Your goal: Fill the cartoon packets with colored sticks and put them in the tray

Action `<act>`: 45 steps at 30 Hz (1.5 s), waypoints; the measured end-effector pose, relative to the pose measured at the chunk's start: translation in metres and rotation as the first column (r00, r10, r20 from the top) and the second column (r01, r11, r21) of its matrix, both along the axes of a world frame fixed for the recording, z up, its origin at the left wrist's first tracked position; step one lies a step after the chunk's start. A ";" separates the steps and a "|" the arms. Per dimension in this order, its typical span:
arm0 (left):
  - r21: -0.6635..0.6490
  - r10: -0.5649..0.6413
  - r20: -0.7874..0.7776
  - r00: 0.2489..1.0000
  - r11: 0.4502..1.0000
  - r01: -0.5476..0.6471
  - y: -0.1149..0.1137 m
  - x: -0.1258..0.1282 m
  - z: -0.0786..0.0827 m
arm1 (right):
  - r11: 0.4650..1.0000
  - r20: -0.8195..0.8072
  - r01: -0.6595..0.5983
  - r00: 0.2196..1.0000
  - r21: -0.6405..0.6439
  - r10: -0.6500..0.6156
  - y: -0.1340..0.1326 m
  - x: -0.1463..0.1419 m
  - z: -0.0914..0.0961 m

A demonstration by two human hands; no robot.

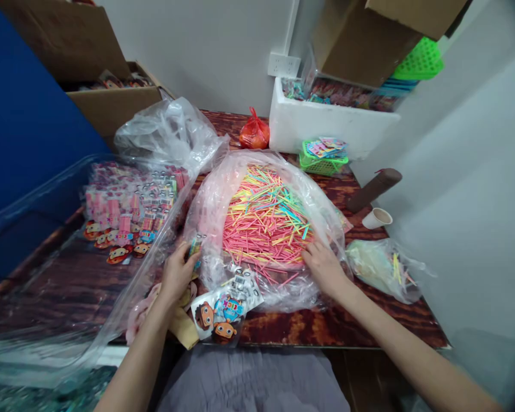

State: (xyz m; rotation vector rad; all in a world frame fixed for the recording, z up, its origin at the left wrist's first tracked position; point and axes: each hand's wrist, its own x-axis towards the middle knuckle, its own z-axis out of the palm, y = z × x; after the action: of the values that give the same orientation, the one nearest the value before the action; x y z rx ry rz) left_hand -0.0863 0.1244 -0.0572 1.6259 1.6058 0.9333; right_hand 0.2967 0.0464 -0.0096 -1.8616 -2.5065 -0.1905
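Observation:
A big clear plastic bag (214,200) lies open in front of me, full of thin pink, yellow, green and blue sticks (264,214). My right hand (324,266) rests on the near right edge of the stick pile, fingers curled into the sticks. My left hand (178,272) is closed on a small clear packet (194,247) at the bag's left edge. A cartoon-face packet (223,312) lies at the table's front edge between my arms.
Filled cartoon packets (129,212) lie at the left on clear plastic. A white foam box (326,123), a green basket (324,163), an orange bag (254,133), a paper cup (377,218), a brown roll (373,189) and another small bag of sticks (384,266) stand around. Cardboard boxes (107,103) sit behind.

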 end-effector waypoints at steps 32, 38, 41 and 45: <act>0.107 0.071 -0.090 0.993 0.992 -0.061 -0.001 0.000 -0.012 | 0.990 -0.095 -0.077 0.993 -0.121 0.066 0.073 -0.149 -0.007; 0.122 0.046 -0.100 0.994 0.992 -0.034 0.000 -0.001 -0.013 | 0.894 -0.736 0.006 0.565 -0.448 -0.373 0.083 -0.133 0.000; 0.169 0.058 -0.130 0.990 0.985 -0.036 -0.003 0.001 -0.010 | 0.859 -0.796 -0.055 0.408 -0.510 -0.447 0.086 -0.127 0.011; 0.268 0.057 -0.274 0.960 0.963 0.019 -0.007 0.003 -0.002 | 0.826 -0.839 -0.170 0.203 -0.537 -0.504 0.077 -0.114 0.017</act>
State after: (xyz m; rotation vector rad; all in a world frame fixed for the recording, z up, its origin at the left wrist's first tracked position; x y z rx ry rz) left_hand -0.0828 0.1173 -0.0589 2.0070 1.7429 1.0019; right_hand 0.1831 0.1235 0.0075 -1.4735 -1.3736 1.4144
